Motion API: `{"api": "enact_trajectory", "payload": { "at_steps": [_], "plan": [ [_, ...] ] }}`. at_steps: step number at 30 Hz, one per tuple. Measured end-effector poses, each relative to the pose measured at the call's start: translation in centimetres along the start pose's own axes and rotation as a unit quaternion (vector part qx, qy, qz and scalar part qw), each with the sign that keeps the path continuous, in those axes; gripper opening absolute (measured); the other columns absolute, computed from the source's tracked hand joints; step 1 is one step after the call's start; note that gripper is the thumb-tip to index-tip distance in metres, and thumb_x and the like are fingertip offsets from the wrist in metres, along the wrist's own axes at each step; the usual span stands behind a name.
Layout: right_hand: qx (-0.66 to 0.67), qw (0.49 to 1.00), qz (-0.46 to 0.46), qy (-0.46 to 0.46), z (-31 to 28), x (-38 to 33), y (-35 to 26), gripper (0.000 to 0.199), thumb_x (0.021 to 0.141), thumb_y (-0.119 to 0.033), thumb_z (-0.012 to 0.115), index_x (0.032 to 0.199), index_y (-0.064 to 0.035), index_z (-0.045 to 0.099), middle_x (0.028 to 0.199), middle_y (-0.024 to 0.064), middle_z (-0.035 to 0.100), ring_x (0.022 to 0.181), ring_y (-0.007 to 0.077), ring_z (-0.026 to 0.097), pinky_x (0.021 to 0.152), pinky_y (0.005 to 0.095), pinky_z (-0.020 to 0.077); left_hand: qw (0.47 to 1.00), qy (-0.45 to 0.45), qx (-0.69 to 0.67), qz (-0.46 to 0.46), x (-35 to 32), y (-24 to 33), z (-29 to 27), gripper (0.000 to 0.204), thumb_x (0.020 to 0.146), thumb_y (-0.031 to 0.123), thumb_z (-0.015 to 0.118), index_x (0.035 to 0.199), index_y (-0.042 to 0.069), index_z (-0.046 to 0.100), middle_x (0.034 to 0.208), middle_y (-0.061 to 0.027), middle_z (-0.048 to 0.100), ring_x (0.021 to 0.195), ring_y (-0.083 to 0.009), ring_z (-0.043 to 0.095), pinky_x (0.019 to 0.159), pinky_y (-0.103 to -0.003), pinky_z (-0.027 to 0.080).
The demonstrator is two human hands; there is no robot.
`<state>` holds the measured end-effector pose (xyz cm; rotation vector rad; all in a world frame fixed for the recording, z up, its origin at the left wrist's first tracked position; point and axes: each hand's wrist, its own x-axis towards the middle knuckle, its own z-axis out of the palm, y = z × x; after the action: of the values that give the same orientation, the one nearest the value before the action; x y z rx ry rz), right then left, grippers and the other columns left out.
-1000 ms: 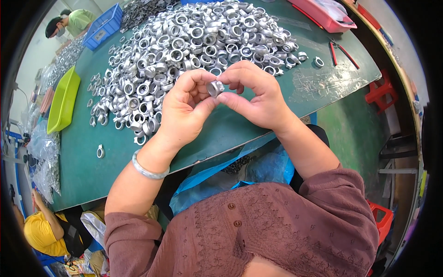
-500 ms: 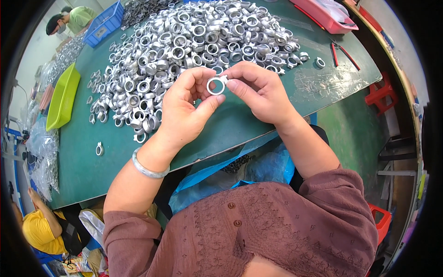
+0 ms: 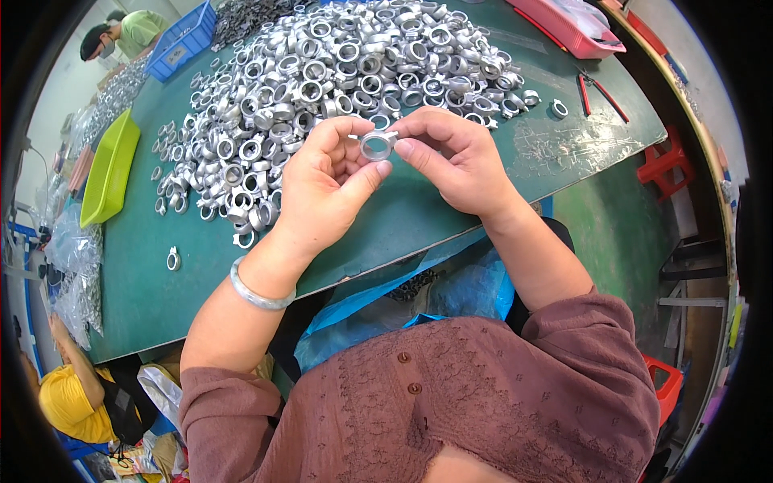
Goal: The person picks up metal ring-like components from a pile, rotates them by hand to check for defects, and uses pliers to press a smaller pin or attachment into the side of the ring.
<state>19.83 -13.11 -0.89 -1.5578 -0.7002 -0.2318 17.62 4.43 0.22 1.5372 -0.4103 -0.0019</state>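
Between my two hands is a silver metal ring clamp (image 3: 365,154) with small lugs at its sides, held up over the near part of the table. My right hand (image 3: 455,157) pinches the lug on its right side between thumb and index finger. My left hand (image 3: 326,181) curls round the left side, thumb close under the rim and fingers behind it; the exact contact of these fingers is partly hidden. Just beyond my hands lies a large heap of similar metal rings (image 3: 278,113) on the green table (image 3: 403,217).
A lime-green tray (image 3: 113,169) and a blue crate (image 3: 181,44) stand on the left. Red-handled pliers (image 3: 602,95) and a pink tray (image 3: 568,32) lie at the far right. One loose ring (image 3: 173,259) sits at left. Two other people are at left.
The ring clamp has tilted and turned between my fingers, so its opening looks flatter and a lug shows on its left side. My hands have barely shifted.
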Motion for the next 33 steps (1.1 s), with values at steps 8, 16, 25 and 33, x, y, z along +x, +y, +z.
{"api": "enact_trajectory", "payload": {
  "at_steps": [8, 16, 25, 33],
  "plan": [
    [-0.064, 0.996, -0.058, 0.005, 0.1, 0.11, -0.22, 0.015, 0.076, 0.0, 0.063, 0.091, -0.0026, 0.063, 0.079, 0.0033, 0.061, 0.065, 0.0081, 0.054, 0.06, 0.0214, 0.045, 0.999, -0.017, -0.026, 0.016, 0.22, -0.44, -0.56, 0.029, 0.085, 0.005, 0.056, 0.112, 0.0, 0.049, 0.094, -0.0065, 0.058, 0.081, -0.0119, 0.057, 0.071, -0.025, 0.049],
    [-0.04, 0.999, -0.02, 0.009, 0.2, -0.07, -0.24, 0.021, 0.076, 0.002, 0.062, 0.097, -0.0016, 0.06, 0.082, 0.0031, 0.061, 0.069, 0.0077, 0.055, 0.063, 0.021, 0.0458, 0.997, -0.006, -0.068, 0.047, 0.32, -0.47, -0.23, 0.039, 0.081, -0.003, 0.057, 0.118, 0.001, 0.045, 0.106, -0.0078, 0.055, 0.097, -0.0132, 0.054, 0.081, -0.027, 0.047],
    [-0.006, 1.0, 0.012, 0.014, 0.02, -0.1, -0.15, 0.019, 0.076, 0.002, 0.061, 0.095, -0.0007, 0.06, 0.082, 0.0034, 0.061, 0.072, 0.0082, 0.056, 0.065, 0.022, 0.0462, 0.997, -0.003, -0.071, 0.039, 0.34, -0.43, -0.27, 0.049, 0.076, -0.009, 0.06, 0.121, 0.001, 0.042, 0.109, -0.0079, 0.053, 0.101, -0.0149, 0.052, 0.087, -0.026, 0.044],
    [-0.02, 0.999, 0.026, 0.004, -0.15, -0.11, -0.35, 0.015, 0.076, -0.001, 0.061, 0.091, -0.0005, 0.061, 0.081, 0.0035, 0.062, 0.072, 0.0087, 0.055, 0.065, 0.0233, 0.0462, 0.997, 0.0, -0.056, 0.051, 0.26, -0.49, -0.23, 0.051, 0.075, -0.01, 0.06, 0.122, 0.0, 0.044, 0.109, -0.007, 0.053, 0.1, -0.0136, 0.052, 0.086, -0.025, 0.045]
  ]
}}
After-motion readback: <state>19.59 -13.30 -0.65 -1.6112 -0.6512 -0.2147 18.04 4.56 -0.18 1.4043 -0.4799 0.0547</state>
